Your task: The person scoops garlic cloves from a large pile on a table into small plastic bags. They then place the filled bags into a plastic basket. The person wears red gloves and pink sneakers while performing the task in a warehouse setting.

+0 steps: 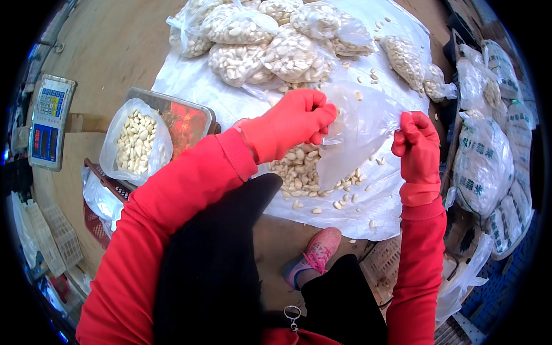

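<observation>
Both my hands wear red rubber gloves and stretch a translucent plastic bag (360, 138) between them. My left hand (297, 123) pinches one side of it, my right hand (416, 136) the opposite corner. The bag looks flat, with no load visible inside. Below it, partly covered by the bag and my left hand, peeled garlic cloves (297, 170) lie heaped on a white sheet (379, 215). To the left, an open plastic bag of garlic cloves (137, 140) rests on the platform of a scale (148, 97).
Filled clear bags of cloves (241, 60) are piled at the far side of the sheet. The scale's display panel (48, 123) stands at far left, near a dark red plastic crate (97, 224). Large printed sacks (483, 164) line the right. Loose cloves (340, 202) lie scattered about.
</observation>
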`<control>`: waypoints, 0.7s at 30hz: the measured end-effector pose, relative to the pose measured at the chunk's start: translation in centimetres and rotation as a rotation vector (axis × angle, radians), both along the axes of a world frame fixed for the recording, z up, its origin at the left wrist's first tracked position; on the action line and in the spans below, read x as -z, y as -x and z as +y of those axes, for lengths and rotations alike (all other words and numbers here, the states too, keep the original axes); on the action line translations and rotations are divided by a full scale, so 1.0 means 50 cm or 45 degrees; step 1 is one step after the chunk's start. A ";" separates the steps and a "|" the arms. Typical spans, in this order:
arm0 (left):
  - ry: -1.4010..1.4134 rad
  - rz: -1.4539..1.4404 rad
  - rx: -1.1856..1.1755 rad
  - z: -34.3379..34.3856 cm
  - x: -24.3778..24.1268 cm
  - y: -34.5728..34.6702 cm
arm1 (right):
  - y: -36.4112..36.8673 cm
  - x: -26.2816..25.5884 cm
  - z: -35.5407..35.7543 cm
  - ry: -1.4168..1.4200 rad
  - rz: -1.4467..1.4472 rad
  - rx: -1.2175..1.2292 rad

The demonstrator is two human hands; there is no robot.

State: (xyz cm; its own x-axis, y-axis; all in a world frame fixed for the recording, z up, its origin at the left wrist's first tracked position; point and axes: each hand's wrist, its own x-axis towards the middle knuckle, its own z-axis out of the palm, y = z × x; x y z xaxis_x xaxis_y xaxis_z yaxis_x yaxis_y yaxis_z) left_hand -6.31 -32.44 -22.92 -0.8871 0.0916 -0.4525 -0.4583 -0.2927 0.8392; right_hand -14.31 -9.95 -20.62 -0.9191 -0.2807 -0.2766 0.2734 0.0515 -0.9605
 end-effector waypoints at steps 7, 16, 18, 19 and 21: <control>0.089 0.232 -0.002 -0.022 -0.069 0.017 | 0.020 -0.025 0.005 -0.237 0.155 -0.137; -0.055 0.471 0.062 -0.015 -0.053 0.020 | -0.023 -0.046 -0.040 -0.009 0.302 -0.138; -0.077 0.473 0.134 0.006 -0.030 0.012 | -0.056 -0.019 -0.058 -0.387 0.694 -0.304; -0.089 0.474 0.171 0.018 -0.034 0.008 | -0.070 0.001 -0.066 -0.437 0.683 -0.352; -0.160 0.318 0.237 0.019 -0.041 -0.001 | -0.090 0.019 -0.078 -0.265 0.267 -0.490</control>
